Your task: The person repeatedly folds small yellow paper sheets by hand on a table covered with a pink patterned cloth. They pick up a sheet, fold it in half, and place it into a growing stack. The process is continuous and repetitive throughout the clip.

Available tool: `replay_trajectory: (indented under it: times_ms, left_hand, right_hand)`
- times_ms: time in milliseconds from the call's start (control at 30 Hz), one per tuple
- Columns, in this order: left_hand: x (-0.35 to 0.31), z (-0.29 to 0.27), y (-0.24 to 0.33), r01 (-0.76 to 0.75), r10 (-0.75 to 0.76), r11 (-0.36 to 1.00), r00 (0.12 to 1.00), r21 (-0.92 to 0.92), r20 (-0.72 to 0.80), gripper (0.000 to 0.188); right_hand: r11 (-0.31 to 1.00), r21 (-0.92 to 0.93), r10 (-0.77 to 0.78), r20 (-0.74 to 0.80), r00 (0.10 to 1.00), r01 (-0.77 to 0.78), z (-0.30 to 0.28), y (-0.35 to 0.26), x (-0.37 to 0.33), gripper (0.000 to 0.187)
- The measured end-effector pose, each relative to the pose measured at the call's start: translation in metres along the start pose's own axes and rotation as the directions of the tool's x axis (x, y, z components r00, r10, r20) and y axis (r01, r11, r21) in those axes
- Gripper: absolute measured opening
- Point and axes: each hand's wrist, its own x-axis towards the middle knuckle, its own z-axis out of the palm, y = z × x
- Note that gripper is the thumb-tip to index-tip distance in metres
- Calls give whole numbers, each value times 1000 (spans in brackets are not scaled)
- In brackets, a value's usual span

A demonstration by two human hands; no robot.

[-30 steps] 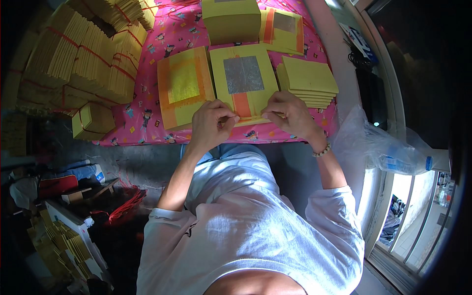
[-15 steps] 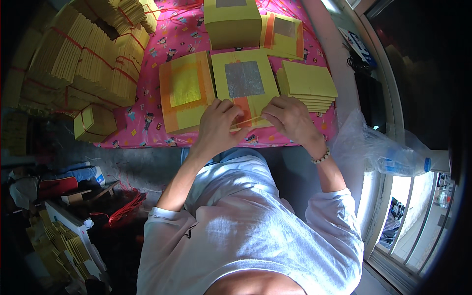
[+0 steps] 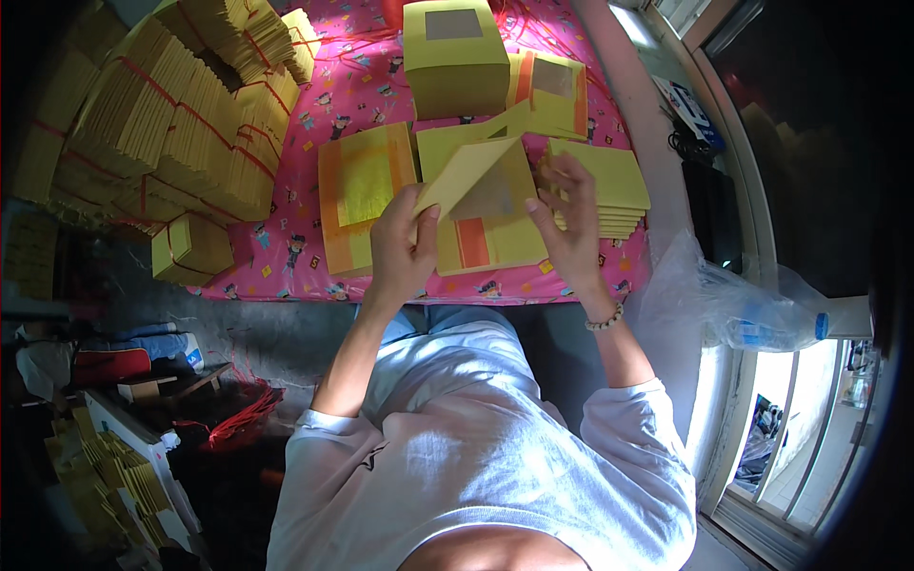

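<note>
A folded yellow paper sheet (image 3: 464, 174) is lifted at a slant in front of me. My left hand (image 3: 404, 249) pinches its lower left end between thumb and fingers. My right hand (image 3: 574, 224) is off the paper, its fingers apart and curved, beside the right edge of the middle stack. That middle stack of yellow paper (image 3: 519, 238) carries a silver square and an orange strip (image 3: 472, 244), partly covered by the raised sheet. Left of it lies another yellow stack (image 3: 333, 233) with a gold square (image 3: 365, 181). Folded yellow papers (image 3: 609, 176) are piled on the right.
A tall yellow block of paper (image 3: 457, 81) stands at the back of the pink patterned table cover (image 3: 305, 219). Bundles tied with red string (image 3: 205, 143) fill the left side. A clear plastic bag with bottles (image 3: 752, 309) lies at the right, by the window.
Both hands were together at the middle stack's front edge. Now my left hand has raised a folded sheet up and across the stack, and my right hand has moved away with fingers spread.
</note>
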Motion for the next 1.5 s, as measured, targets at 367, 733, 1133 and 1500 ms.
replay_trajectory:
  times_ms: [367,733,1133,1500]
  left_hand:
    - [-10,10,-35,268,-94,733,950,-625,297,31]
    - [6,23,-38,-73,78,955,997,-288,7,57]
    - [36,12,-3,406,-236,774,897,-487,373,39]
    - [57,19,-9,729,-468,435,684,-528,559,35]
  right_hand:
    - [990,140,-43,393,919,-14,18,17,9,98]
    - [985,167,-28,345,938,-32,31,11,6,63]
    - [927,266,211,213,954,-264,28,-5,14,46]
    - [711,440,452,312,836,-549,26,-10,21,47]
